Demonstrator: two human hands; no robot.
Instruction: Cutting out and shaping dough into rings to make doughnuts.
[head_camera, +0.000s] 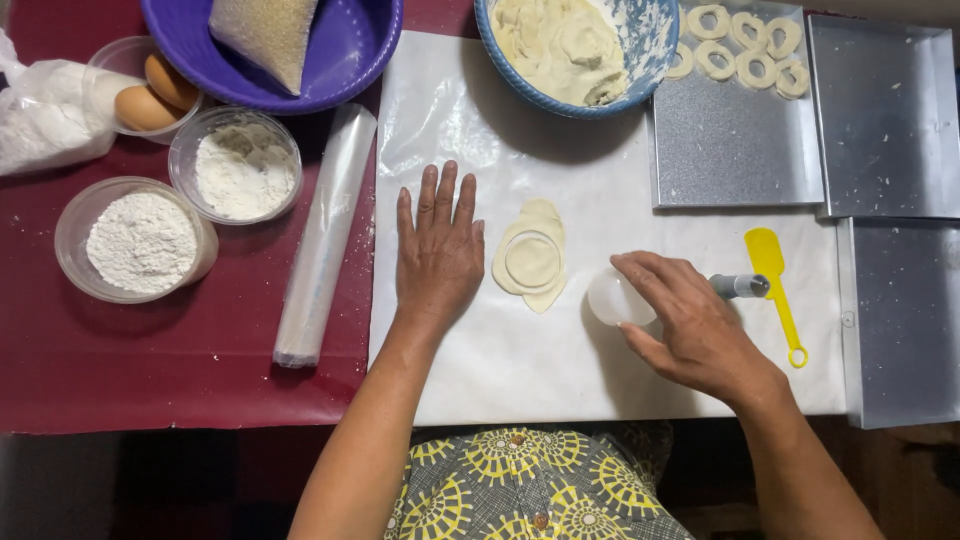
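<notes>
right fingers (640, 275): curled round a round white cutter (615, 298), thumb on its near side, fingertips on its top edge; grasping it
right hand (695, 335): over the white sheet (600, 370), right of the dough piece, wrist coming in from bottom right
cutter: resting on or just above the sheet, cannot tell which; just right of the dough piece, not touching it
left fingers (440, 195): straight, spread a little, released, gripping nothing
left hand (438, 255): palm down flat on the sheet, just left of the dough piece, thumb side near its edge
dough piece (532, 255): flat pale oval on the sheet between both hands, a round ring mark pressed in its middle
metal tube (738, 286): small, lying on the sheet just right of the right fingers
yellow spatula (775, 290): on the sheet right of the tube, blade toward the trays
sheet: white, spread over the red counter (150, 370)
blue bowl (640, 50): top centre, holds a dough lump, floury inside
trays (735, 150): metal, top right and right edge; the nearest carries dough rings (740, 45) at its far end
roll (325, 240): clear plastic film, lying on the counter at the sheet's left edge
flour tubs (140, 240): two clear round ones, left on the counter, white powder in each
eggs (155, 95): two brown, in a clear tub top left
purple bowl (350, 50): top left, a bag of pale grains inside
white bag (40, 115): far left edge
</notes>
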